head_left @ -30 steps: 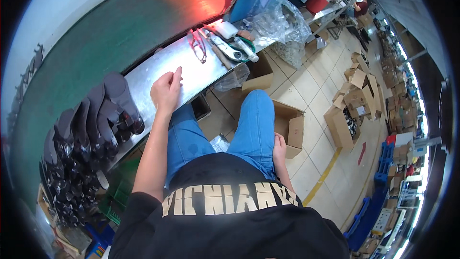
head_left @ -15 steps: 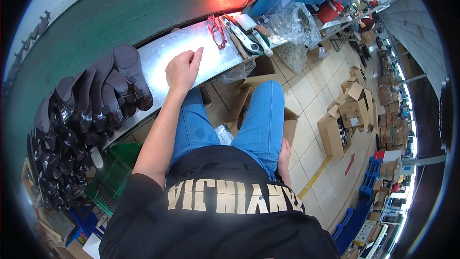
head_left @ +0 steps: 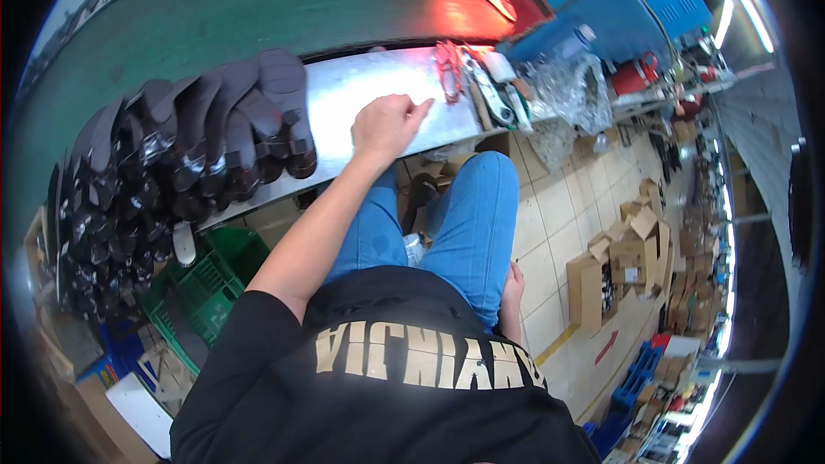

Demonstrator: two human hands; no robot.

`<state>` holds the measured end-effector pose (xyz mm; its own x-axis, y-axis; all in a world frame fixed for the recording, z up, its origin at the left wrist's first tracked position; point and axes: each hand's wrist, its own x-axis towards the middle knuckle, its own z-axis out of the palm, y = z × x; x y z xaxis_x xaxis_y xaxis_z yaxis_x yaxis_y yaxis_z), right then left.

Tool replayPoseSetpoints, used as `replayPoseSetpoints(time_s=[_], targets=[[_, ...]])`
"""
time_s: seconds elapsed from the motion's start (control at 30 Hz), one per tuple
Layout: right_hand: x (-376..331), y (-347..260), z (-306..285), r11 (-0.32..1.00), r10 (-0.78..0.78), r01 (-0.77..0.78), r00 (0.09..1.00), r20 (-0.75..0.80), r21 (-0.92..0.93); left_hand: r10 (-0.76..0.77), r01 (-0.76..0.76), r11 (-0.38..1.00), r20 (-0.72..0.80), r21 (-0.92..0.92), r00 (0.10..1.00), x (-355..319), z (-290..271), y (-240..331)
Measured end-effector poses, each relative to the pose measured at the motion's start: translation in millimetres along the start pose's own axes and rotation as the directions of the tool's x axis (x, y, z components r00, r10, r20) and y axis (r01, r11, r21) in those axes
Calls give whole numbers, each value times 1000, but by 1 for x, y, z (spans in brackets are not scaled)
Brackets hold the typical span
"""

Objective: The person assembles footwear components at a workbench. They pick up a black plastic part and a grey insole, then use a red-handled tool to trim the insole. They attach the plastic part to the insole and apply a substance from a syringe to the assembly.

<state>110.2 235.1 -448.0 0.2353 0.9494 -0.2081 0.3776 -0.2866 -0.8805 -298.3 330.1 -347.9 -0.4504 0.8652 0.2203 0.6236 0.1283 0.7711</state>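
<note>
Dark soles with glossy heels crowd the left end of the metal desk, row overlapping row, the nearest one on the right standing just beside a bare, brightly lit stretch. And over that stretch comes the left hand, well apart from the pile! Its fingers are curled in together, the thumb sticks out to the right, and the palm is turned out of sight, so whether it is closed around anything we cannot tell. Nor can we tell if it touches the metal.

Look just beyond the thumb: a red-lit looped tool near the back edge, then a grey-and-white cutter lying slantwise beside it. Further right, crumpled clear plastic heaps up in front of a clear bottle, with a red container beyond.

Down low, the right hand is beside the right thigh, in blue jeans, partly hidden by the leg; together or apart, its fingers don't show well enough to call. Behind the desk runs a green surface, glowing red at its right end, and below the soles sits a green crate.
</note>
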Motion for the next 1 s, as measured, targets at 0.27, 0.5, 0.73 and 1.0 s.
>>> replayPoseSetpoints(time_s=[0.27, 0.5, 0.73, 1.0], targets=[[29, -51, 47, 950, -234, 258, 961, 146, -177, 33, -33, 999, -11, -9, 999, 1, 1, -4], [71, -21, 56, 985, 171, -139, 862, 478, -101, 71, -78, 994, -79, -78, 994, 2, -5, -6], [67, 12, 48, 932, 349, -325, 692, 633, -158, 34, -49, 987, -105, -151, 994, 4, -8, -7], [58, 28, 35, 875, 483, -376, 637, 601, -305, 44, -70, 987, -175, -145, 984, 2, -5, -7]])
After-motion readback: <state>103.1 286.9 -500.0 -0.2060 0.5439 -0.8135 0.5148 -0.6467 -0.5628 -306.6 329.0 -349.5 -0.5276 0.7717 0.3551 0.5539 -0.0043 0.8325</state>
